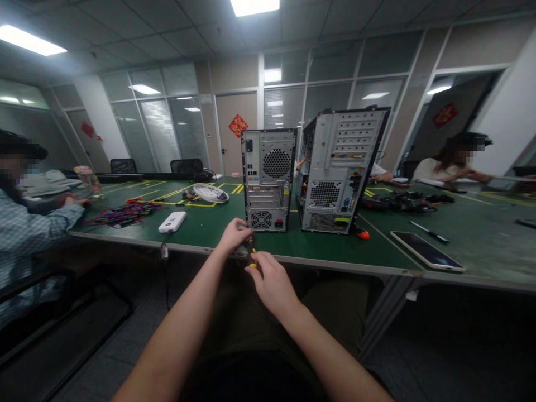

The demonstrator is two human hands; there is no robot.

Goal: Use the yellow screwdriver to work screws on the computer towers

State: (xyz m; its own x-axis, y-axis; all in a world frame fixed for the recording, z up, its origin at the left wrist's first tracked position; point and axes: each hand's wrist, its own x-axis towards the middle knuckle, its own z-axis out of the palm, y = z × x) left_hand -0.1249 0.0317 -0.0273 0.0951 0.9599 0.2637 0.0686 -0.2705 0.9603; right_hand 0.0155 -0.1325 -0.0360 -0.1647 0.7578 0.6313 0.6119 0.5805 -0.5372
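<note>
My right hand (270,273) is wrapped round the handle of a black and yellow screwdriver (252,251), which points up and away from me. Its tip meets the lower left corner at the back of the smaller computer case (268,192), which stands upright near the table's front edge. At that same corner my left hand (235,234) has its fingertips pinched together beside the screwdriver's shaft. Whatever lies between those fingertips is too small to make out. A taller computer case (330,142) stands to the right.
On the green table (205,234) lie a white power bank (172,221) with a cable, tangled coloured wires (125,212), an orange-tipped tool (362,234), a phone (425,249) and a pen (429,231). People sit at left (33,223) and right (450,162).
</note>
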